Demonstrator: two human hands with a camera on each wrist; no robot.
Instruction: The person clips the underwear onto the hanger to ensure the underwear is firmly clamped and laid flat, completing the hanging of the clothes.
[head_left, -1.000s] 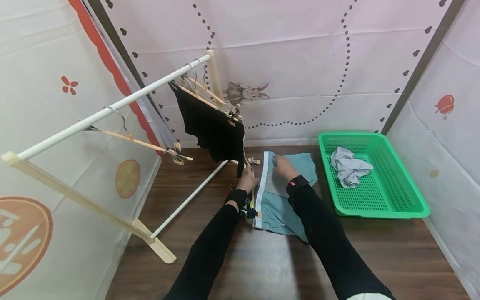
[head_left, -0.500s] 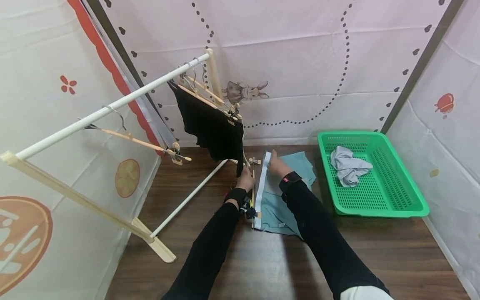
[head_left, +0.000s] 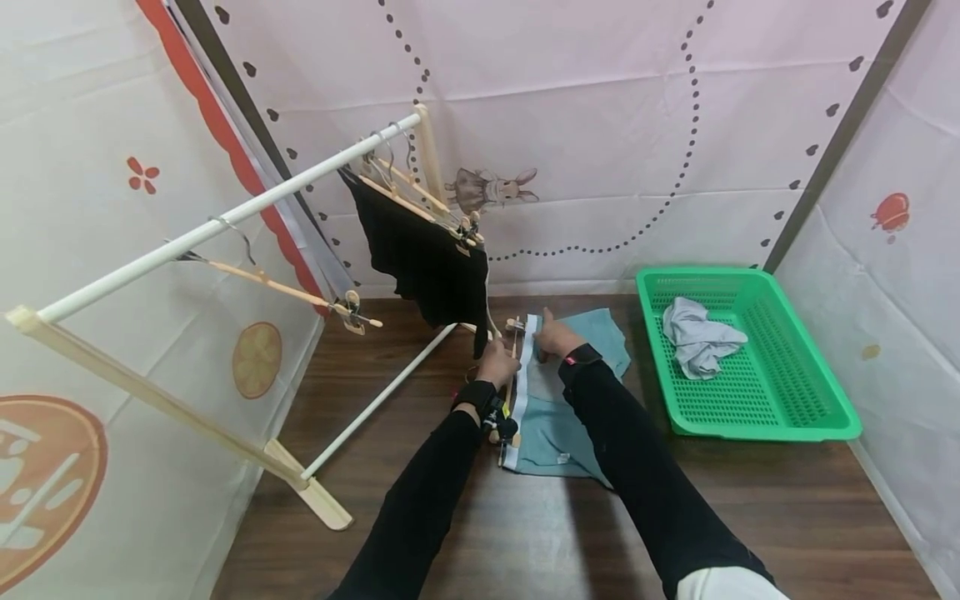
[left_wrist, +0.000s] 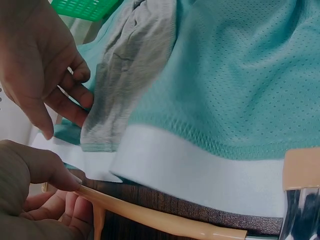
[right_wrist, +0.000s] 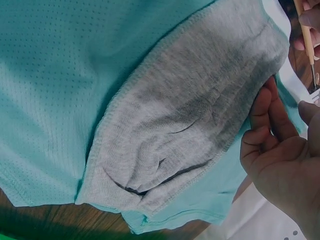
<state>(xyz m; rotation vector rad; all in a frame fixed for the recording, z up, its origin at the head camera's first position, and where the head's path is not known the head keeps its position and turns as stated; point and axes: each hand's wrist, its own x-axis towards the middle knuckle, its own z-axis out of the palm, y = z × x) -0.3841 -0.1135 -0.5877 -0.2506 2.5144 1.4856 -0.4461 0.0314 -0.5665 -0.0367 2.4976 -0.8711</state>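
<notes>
My left grip (head_left: 498,364) pinches the hanger (left_wrist: 150,216), likely stiff and light. My right grip (head_left: 558,336), thumb and fingers apart, is at the edge of the grey lining (left_wrist: 132,85). The blue-green garment (left_wrist: 240,85) lies beneath it on the floor (head_left: 517,550), probably limp; I'd take its firmer-looking white waistband (left_wrist: 185,165), just beside my left grip.

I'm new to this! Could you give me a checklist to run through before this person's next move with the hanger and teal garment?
1. Left hand holding the hanger: ok.
2. Near clip over the garment's white waistband: ok.
3. Far clip fastened to the waistband: cannot tell, too small.
4. Right hand pinching the garment: not ok, thumb apart from the fingers.
5. Bare stretch on the rail: ok.
</notes>
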